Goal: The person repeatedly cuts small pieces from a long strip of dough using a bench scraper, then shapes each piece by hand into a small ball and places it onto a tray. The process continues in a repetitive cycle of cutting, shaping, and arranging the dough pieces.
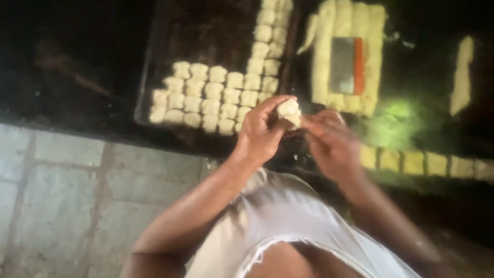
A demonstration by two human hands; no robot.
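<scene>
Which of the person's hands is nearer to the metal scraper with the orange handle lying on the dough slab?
The right hand. It sits just below the scraper, under the slab's near edge. The left hand is farther left, toward the tray. Both pinch one dough piece.

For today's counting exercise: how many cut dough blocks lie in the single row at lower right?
6 dough blocks, side by side from beside the right hand to the picture's right edge; more may lie hidden beyond it.

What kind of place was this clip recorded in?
Probably a small bakery workbench: a dark metal baking tray filled with rows of pale dough pieces, a cut slab of yellowish dough, and a metal dough scraper.
</scene>
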